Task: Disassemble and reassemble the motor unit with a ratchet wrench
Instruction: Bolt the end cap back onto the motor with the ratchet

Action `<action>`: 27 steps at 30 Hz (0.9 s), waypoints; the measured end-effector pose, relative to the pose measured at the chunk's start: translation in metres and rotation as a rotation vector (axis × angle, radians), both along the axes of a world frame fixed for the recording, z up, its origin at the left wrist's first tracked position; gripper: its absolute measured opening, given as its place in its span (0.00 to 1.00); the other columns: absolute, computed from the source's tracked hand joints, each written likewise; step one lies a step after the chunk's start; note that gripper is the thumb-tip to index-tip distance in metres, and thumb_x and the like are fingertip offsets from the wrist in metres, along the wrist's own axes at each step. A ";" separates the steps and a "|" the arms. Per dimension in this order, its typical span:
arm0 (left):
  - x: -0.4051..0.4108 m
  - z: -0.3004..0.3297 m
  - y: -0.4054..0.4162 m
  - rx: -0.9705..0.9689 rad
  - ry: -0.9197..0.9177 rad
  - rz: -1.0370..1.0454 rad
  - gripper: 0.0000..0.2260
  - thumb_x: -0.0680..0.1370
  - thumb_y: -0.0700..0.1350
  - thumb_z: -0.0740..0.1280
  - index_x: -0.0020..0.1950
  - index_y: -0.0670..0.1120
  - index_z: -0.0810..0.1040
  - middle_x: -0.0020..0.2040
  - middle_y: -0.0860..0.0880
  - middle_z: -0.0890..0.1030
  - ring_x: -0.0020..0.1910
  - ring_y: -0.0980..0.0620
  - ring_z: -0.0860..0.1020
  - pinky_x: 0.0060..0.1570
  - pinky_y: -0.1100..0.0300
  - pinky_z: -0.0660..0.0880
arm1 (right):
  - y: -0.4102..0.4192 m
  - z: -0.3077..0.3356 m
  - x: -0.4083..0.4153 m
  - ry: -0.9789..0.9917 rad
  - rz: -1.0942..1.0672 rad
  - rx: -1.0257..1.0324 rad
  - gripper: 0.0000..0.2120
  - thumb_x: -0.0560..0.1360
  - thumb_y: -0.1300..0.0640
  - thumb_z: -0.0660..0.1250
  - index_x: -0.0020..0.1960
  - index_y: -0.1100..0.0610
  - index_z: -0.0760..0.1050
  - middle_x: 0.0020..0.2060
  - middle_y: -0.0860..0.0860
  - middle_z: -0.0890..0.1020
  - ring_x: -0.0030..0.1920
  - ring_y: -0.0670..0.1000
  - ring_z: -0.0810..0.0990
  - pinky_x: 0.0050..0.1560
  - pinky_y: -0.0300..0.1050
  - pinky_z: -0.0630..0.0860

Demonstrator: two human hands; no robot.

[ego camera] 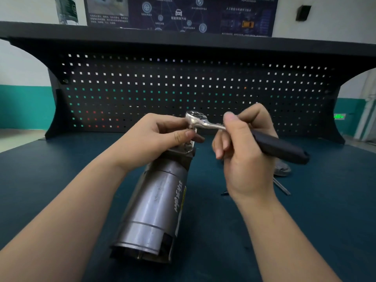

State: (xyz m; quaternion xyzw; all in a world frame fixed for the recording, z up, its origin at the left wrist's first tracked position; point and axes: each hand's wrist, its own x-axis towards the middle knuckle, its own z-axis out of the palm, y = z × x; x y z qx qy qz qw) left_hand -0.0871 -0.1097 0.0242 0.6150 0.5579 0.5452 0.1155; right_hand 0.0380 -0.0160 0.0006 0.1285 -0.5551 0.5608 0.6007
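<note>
The left hand had its thumb and fingers curled narrowly round the socket under the head of the ratchet wrench, pinching it just above the far end of the motor unit. The right hand gripped the wrench where the chrome shank met the black handle, thumb on top, fingers folded beneath. The motor unit lay on its side on the dark green bench mat. Behind the right hand lay what may have been a grey end cap, mostly hidden, beside thin metal rods.
</note>
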 end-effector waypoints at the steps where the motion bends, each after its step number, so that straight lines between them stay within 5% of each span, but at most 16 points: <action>1: 0.000 0.000 0.000 0.003 -0.011 0.014 0.11 0.72 0.45 0.68 0.52 0.45 0.83 0.46 0.49 0.86 0.46 0.59 0.82 0.44 0.69 0.76 | 0.004 0.002 0.000 -0.025 0.063 -0.023 0.13 0.74 0.62 0.63 0.34 0.51 0.67 0.21 0.46 0.69 0.21 0.50 0.68 0.28 0.40 0.66; 5: -0.001 -0.001 0.004 0.045 -0.065 0.055 0.11 0.68 0.44 0.69 0.49 0.43 0.83 0.42 0.49 0.86 0.41 0.57 0.82 0.41 0.68 0.77 | 0.005 -0.001 -0.001 -0.034 0.124 -0.142 0.12 0.73 0.60 0.63 0.32 0.50 0.69 0.22 0.50 0.70 0.22 0.51 0.68 0.27 0.40 0.66; 12: -0.002 -0.002 0.002 0.079 -0.034 -0.020 0.04 0.66 0.43 0.72 0.39 0.47 0.84 0.34 0.55 0.83 0.34 0.62 0.80 0.34 0.72 0.73 | -0.029 -0.026 -0.015 0.050 -0.481 0.284 0.06 0.76 0.58 0.64 0.42 0.53 0.67 0.32 0.42 0.70 0.31 0.41 0.70 0.37 0.33 0.68; 16: -0.005 0.001 -0.002 -0.014 0.191 -0.010 0.10 0.68 0.40 0.73 0.45 0.54 0.83 0.42 0.61 0.82 0.44 0.64 0.80 0.44 0.70 0.74 | -0.027 -0.026 -0.015 0.046 -0.443 0.312 0.06 0.76 0.59 0.63 0.42 0.54 0.66 0.32 0.48 0.72 0.32 0.44 0.73 0.37 0.36 0.70; 21: -0.013 0.001 -0.003 -0.043 0.412 0.203 0.15 0.67 0.49 0.70 0.53 0.51 0.84 0.62 0.64 0.77 0.63 0.62 0.69 0.65 0.61 0.66 | -0.026 -0.025 -0.014 0.039 -0.470 0.357 0.07 0.75 0.61 0.64 0.41 0.60 0.68 0.33 0.41 0.69 0.32 0.37 0.69 0.38 0.29 0.66; 27: -0.013 -0.004 -0.001 0.008 0.229 0.196 0.13 0.69 0.36 0.74 0.49 0.51 0.85 0.48 0.65 0.82 0.55 0.61 0.77 0.52 0.70 0.73 | -0.030 -0.027 -0.013 0.042 -0.466 0.417 0.06 0.74 0.63 0.66 0.40 0.64 0.72 0.38 0.50 0.80 0.35 0.38 0.74 0.42 0.28 0.69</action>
